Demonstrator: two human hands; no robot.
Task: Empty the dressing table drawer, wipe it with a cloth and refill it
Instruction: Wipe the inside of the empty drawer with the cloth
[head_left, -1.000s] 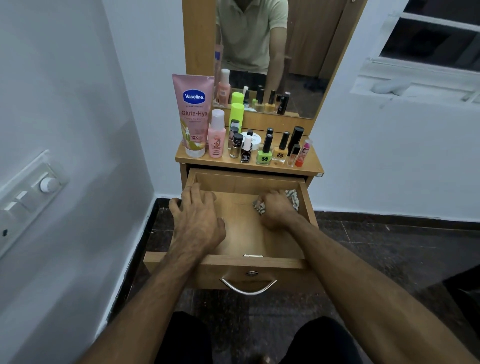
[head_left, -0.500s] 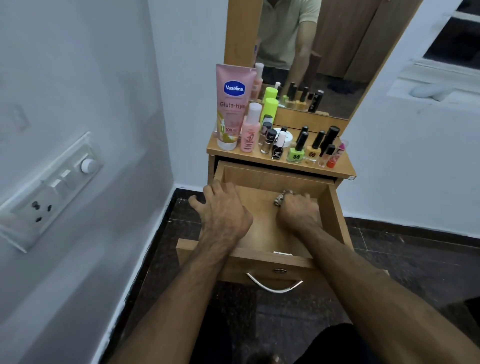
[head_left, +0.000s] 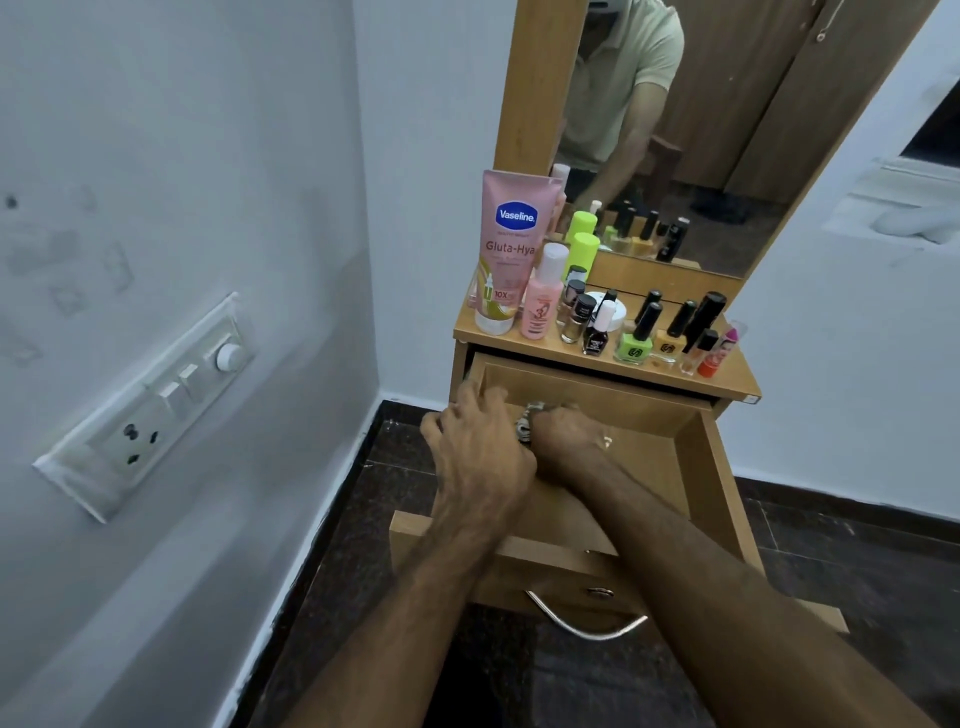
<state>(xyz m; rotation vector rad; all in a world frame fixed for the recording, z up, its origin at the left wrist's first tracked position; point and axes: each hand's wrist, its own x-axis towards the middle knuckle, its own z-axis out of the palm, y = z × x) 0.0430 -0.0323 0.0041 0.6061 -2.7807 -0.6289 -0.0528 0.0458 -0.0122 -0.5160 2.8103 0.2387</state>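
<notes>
The wooden drawer (head_left: 698, 467) of the dressing table stands pulled out, and both my hands are inside it near its back left corner. My right hand (head_left: 569, 441) grips a patterned grey cloth (head_left: 524, 423) bunched against the drawer floor; only a small part of the cloth shows between my hands. My left hand (head_left: 480, 447) rests over the drawer's left side wall with its fingers spread and bent, touching the back left corner. The drawer floor that shows is bare wood.
On the table top (head_left: 737, 382) stand a pink Vaseline tube (head_left: 511, 249), a pink bottle (head_left: 543, 301), a neon green bottle (head_left: 582, 254) and several nail polish bottles (head_left: 636, 338). A mirror (head_left: 675, 130) rises behind. A switchboard (head_left: 150, 410) sits on the left wall.
My right hand has slid the cloth from the drawer's right back area leftward to the back left corner, close to my left hand. My view has turned left.
</notes>
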